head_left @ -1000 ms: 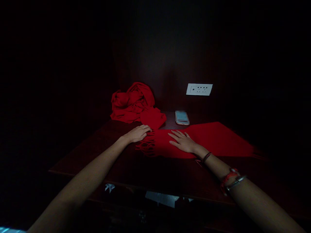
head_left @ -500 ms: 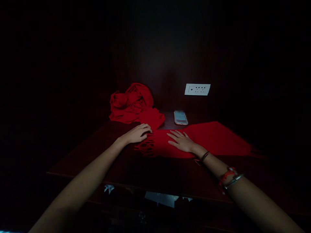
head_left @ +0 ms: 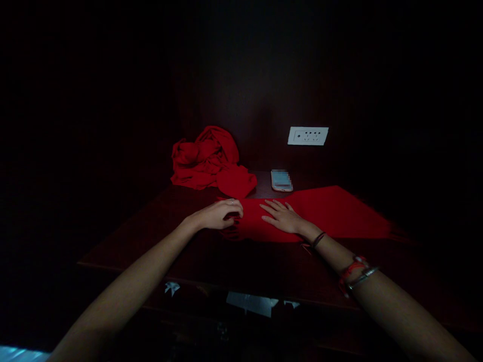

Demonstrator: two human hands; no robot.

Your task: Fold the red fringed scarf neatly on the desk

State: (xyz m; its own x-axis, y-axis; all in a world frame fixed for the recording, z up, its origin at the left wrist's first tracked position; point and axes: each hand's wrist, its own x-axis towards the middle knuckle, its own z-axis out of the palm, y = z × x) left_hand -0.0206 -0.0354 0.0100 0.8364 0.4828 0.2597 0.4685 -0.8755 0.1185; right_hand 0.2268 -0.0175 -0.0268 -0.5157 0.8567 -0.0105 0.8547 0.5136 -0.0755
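Note:
A red fringed scarf (head_left: 332, 213) lies flat across the dark tabletop, its right end fading into shadow. Over the fringe at its left end is my left hand (head_left: 222, 213), fingers curved downward with a gap between thumb and forefinger. It covers much of the tassels, and I see nothing gripped in it. My right hand (head_left: 283, 218) rests flat on the scarf, fingers spread and pointing left. Behind my left hand a crumpled heap of red cloth (head_left: 206, 158) sits at the back of the table, one fold reaching almost to the scarf.
A phone (head_left: 282, 181) lies behind the scarf, near the wall. A white socket plate (head_left: 308, 136) is fixed to the dark wall. Below the table's front edge (head_left: 264, 289) pale objects (head_left: 251, 303) show dimly. Both sides are in deep shadow.
My left hand has moved a little right and nearer to me, covering more of the fringe. My right hand stays flat on the scarf. The view has shifted slightly.

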